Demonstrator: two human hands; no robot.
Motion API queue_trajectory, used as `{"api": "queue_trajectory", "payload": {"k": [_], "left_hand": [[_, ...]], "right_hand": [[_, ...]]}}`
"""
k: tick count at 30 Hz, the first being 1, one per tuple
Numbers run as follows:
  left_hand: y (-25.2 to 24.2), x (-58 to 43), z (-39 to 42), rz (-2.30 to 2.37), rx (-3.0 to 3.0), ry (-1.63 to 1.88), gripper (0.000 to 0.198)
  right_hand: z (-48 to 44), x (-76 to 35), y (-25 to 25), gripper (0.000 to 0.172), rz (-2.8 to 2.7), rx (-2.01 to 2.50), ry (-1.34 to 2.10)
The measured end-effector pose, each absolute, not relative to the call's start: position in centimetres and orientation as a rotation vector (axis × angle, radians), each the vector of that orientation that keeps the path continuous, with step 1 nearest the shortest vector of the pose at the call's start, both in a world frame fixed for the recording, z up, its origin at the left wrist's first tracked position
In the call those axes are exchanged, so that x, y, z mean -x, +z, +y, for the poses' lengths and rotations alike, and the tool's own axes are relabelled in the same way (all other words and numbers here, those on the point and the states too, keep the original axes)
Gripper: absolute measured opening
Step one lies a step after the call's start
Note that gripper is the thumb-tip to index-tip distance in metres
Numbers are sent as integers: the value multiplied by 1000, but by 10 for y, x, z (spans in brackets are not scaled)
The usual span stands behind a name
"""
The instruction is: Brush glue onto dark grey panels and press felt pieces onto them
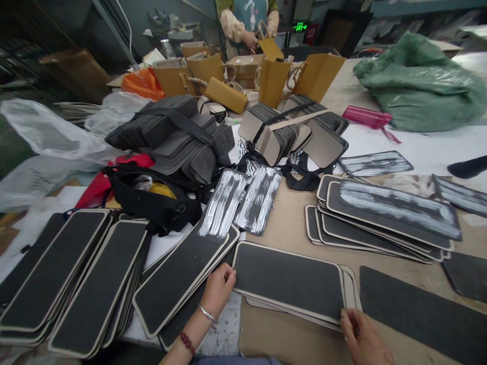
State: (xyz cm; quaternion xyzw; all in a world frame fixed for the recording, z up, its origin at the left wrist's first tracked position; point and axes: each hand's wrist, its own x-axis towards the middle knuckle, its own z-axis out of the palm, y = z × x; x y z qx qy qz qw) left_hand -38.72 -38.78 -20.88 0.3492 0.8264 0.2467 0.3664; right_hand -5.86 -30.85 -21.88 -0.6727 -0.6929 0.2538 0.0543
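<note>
Directly before me lies a black rectangular panel (289,276) with a beige border and rounded corners, on top of similar pieces. My left hand (219,291), with a bangle and a red bead bracelet on its wrist, pinches the panel's left edge. At the near right corner, my right hand (361,334) grips the same panel between thumb and fingers. Left of it rests a slanted stack of like panels (182,284). Two glue-streaked black pieces, one a white-smeared panel (222,203) and the other a smeared panel (261,200), lie just beyond.
More panel stacks (99,289) stand at left, and a glue-smeared stack (395,208) at right. Strapped bundles (171,132), a black belt bag (152,197), yellow handbags (319,76) and a green sack (422,86) fill the back. Across the table a co-worker (249,25) handles a yellow bag.
</note>
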Motion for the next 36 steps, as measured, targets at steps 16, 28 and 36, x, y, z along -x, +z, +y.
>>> {"api": "queue_trajectory", "payload": {"k": [16,28,36], "left_hand": [[-212,390,-389,2157,-1024,550,31],[-210,387,-386,2195,-1036,532,26],[-208,386,-385,2204,-1004,539,25]], "right_hand": [[-315,74,-213,31,-2137,1998,486],[-313,75,-213,28,-2107,2040,523],[-314,74,-214,31,-2102,1990,548]]}}
